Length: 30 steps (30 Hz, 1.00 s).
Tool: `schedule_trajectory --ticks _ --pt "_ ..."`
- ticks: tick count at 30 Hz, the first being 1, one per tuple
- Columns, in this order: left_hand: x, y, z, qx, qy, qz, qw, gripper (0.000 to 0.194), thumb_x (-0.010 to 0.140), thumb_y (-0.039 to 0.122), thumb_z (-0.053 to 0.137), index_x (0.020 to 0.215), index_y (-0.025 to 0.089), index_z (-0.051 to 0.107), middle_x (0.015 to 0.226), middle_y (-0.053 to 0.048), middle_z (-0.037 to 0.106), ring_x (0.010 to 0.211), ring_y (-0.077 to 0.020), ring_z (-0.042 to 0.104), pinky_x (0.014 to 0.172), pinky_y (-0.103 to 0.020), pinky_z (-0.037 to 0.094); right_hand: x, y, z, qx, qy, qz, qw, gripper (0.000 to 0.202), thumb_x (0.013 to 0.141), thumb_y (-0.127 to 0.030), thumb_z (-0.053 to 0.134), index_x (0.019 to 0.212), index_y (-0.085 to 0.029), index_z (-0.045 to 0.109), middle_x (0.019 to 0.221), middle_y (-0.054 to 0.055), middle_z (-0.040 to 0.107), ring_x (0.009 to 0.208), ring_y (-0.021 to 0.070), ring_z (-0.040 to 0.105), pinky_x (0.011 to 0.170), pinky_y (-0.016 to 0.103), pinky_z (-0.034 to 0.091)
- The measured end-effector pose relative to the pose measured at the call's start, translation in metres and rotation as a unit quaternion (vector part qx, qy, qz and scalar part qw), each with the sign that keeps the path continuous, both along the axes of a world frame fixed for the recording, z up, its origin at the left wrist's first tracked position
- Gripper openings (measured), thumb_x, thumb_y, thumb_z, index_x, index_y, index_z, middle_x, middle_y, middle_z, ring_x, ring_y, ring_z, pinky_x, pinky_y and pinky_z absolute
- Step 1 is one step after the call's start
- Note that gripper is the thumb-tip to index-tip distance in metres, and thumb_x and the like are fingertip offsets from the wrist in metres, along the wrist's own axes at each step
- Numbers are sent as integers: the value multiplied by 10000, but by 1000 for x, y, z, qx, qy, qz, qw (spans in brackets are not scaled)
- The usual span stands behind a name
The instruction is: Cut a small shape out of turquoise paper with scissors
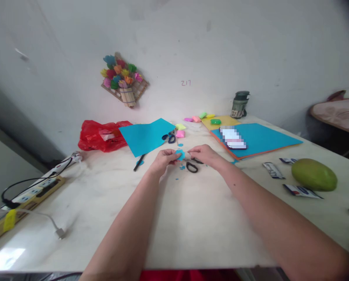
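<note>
Near the middle of the table, my left hand (165,159) pinches a small cut piece of blue paper (180,155) between thumb and fingers. Close beside it on the right, my right hand (205,154) has its fingertips closed near a small whitish bit (187,155) by the paper's edge; what they grip is too small to make out. Black-handled scissors (192,168) lie under and in front of my right hand, partly hidden by it. Little blue paper scraps (182,167) are scattered below the held piece. Behind my hands rests a second dark-handled pair of scissors (171,138).
A blue sheet (146,134), black pen (138,163) and red plastic bag (101,136) lie left. Small colourful packets (196,118) sit at the back. Rightward are a phone (233,137) on stacked blue sheets (268,136), a green fruit (314,174) and a bottle (240,104). A power strip (31,195) lines the left edge.
</note>
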<state>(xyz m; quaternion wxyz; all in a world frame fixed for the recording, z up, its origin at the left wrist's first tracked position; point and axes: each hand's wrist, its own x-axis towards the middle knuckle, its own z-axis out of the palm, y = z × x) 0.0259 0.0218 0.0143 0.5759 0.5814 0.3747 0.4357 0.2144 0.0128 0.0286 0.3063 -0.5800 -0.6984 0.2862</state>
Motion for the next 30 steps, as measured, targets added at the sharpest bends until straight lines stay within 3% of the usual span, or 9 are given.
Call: schedule_trajectory --ticks 3,7,17,30 --pt "0 0 0 -5 12 -10 1000 252 603 337 724 618 124 590 553 -3 586 496 -80 514 528 -215 390 0 0 0 -28 141 33 989 323 734 -369 519 906 -147 680 813 65 677 676 129 560 470 191 369" --pt "1 -1 0 -10 16 -24 1000 237 603 314 726 630 123 588 554 -4 587 509 -88 535 543 -220 406 -2 -1 -1 -36 198 71 977 279 706 -352 585 847 -131 679 744 63 667 622 105 530 456 179 355" --pt "2 -2 2 -24 23 -42 999 231 594 297 730 654 120 594 603 -24 612 546 -113 579 578 -238 450 -6 -9 6 -27 193 85 977 208 689 -291 605 773 -115 678 569 -4 586 534 82 492 484 195 358" --pt "2 -3 3 -14 50 -58 997 252 629 329 706 700 111 600 685 -64 643 592 -136 599 616 -280 464 -8 -14 11 14 124 102 987 165 712 -230 543 635 -123 643 551 1 597 521 87 511 497 190 387"
